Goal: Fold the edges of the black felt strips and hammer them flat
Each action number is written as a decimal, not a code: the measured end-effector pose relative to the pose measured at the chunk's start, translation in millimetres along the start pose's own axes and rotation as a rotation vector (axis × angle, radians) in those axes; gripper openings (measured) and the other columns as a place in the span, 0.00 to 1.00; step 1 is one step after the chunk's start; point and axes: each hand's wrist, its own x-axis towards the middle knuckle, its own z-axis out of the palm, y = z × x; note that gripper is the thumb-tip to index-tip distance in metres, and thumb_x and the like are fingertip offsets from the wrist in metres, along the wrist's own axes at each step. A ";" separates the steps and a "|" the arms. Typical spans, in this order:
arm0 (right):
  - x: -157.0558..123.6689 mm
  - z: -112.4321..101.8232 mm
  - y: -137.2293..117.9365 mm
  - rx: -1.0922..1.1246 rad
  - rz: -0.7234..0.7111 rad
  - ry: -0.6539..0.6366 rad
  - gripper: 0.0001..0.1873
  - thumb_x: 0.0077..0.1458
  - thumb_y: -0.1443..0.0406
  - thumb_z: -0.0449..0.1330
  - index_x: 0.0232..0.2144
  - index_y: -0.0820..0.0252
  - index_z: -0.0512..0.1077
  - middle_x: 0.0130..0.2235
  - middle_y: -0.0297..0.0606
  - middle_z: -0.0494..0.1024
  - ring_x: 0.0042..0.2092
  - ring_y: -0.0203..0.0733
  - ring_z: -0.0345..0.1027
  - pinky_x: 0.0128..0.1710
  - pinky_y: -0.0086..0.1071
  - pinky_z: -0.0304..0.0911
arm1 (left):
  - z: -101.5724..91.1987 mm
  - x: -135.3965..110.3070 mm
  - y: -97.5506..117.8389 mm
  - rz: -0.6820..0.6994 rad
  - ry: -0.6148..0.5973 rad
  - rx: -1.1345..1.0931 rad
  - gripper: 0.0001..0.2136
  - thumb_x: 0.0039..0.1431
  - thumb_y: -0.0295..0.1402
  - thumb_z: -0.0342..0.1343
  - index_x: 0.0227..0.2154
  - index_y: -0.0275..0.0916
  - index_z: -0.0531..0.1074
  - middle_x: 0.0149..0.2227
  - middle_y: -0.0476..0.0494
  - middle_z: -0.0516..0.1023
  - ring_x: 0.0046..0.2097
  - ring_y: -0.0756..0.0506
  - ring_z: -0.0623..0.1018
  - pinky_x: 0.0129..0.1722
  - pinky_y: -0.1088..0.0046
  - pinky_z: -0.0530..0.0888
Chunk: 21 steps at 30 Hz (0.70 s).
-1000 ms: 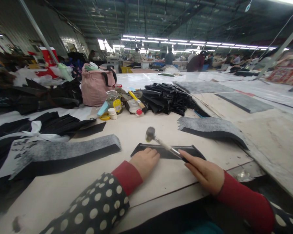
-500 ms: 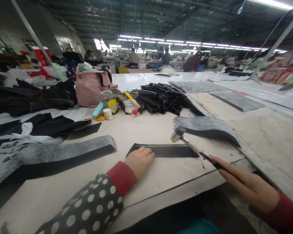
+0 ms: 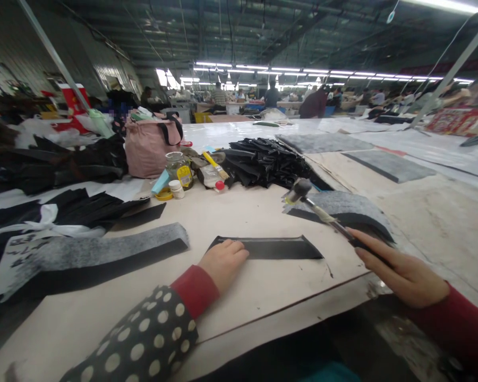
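A: Starting nearest, at lower centre?

B: Seen there: left hand, laid over the left end of a black strip. Fingers together, not visibly wrapped round anything; impossible to tell how hard pressed.

A: And at lower right?

B: Right hand, closed round the dark grip of a hammer, with its head raised clear of the tabletop, up and right of the black strip.

A: Black strip lying where?

B: Just below the frame's middle, on the tabletop, with a seemingly folded upper edge.

A: Handling how?

B: Probably light, thin and bendable, yet able to keep a crease; perhaps slightly slick. Best taken by the short ends, or held flat under the fingertips, off the fold. As for the hammer, likely head-heavy; best gripped low on the handle.

A: Farther off?

B: To either side, a left grey strip and a right grey strip. Then, past upper centre-left, a jar, a brush, a black pile and a pink bag. Farthest, under the lights, people, too small to make out.
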 end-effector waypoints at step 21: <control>79.2 76.4 -36.7 -0.048 -0.502 -0.230 0.21 0.52 0.62 0.50 0.48 0.62 0.64 0.41 0.45 0.72 0.42 0.44 0.64 0.44 0.39 0.59 | -1.6 -1.5 -14.4 -0.217 0.035 -0.148 0.09 0.54 0.31 0.49 0.39 0.42 0.67 0.36 0.47 0.70 0.39 0.46 0.68 0.41 0.66 0.63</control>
